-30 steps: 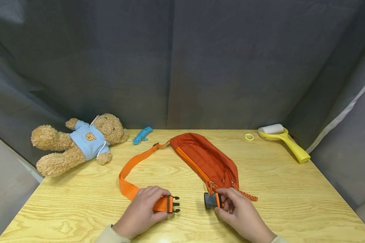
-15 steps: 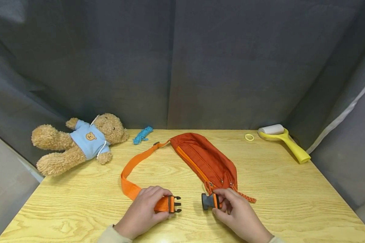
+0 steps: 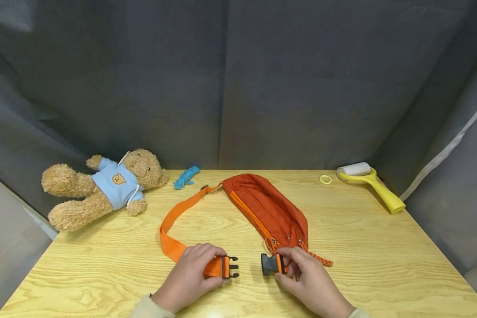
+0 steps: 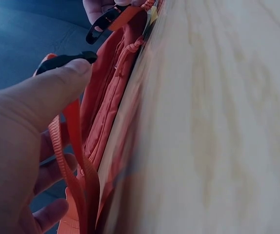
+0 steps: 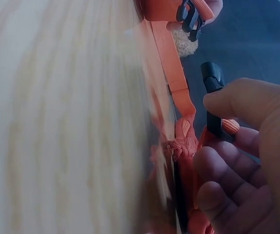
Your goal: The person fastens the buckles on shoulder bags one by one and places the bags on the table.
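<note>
The left hand (image 3: 191,274) pinches the pronged clip (image 3: 233,266) between its fingers; the right hand (image 3: 309,280) pinches the socket clip (image 3: 268,264). The clips face each other across a gap, nearly in line, not touching. On the counter (image 3: 381,265), the bag (image 3: 268,205) lies slanted just past the right hand, its long side running away and left.

Dark gray cloth (image 3: 302,88) hangs behind a wood-grain surface (image 3: 361,238), with paler gray sheeting (image 3: 461,176) at the side, marking a screened-off tabletop workspace where a teddy bear (image 3: 117,190), blue cord (image 3: 186,177) and a yellow-handled lint roller (image 3: 373,179) lie spaced apart. The kind of building around it cannot be told.
</note>
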Demonstrator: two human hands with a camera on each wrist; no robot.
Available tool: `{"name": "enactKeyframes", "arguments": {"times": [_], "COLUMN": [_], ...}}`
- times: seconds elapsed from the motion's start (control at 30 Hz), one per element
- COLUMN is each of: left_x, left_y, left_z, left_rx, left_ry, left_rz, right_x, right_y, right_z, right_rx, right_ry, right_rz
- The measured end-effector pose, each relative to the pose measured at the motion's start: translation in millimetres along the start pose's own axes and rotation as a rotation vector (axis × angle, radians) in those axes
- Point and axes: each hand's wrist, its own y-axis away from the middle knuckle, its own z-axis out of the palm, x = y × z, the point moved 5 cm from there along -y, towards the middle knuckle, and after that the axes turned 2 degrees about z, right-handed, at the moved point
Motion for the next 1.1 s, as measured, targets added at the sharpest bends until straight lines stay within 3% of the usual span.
{"name": "enactKeyframes", "arguments": {"times": [0.2, 0.53, 1.1], "left_x": [2.3, 5.9, 12.1], "left_y": [-0.6, -4.3, -6.8], "left_z": [1.1, 3.8, 7.7], "left_rx": [-0.013, 0.010, 0.034], "left_ry": [0.006, 0.013, 0.020], "left_rz": [-0.006, 0.001, 0.028], "right_x": [-1.0, -4.3, -6.7], "right_y": [0.3, -1.2, -3.3], "right_z": [1.6, 2.8, 9.5], "right_rx": [-0.021, -0.017, -0.087], "right_ry": [-0.008, -0.003, -0.041], "right_rz": [0.030, 0.004, 0.074]}}
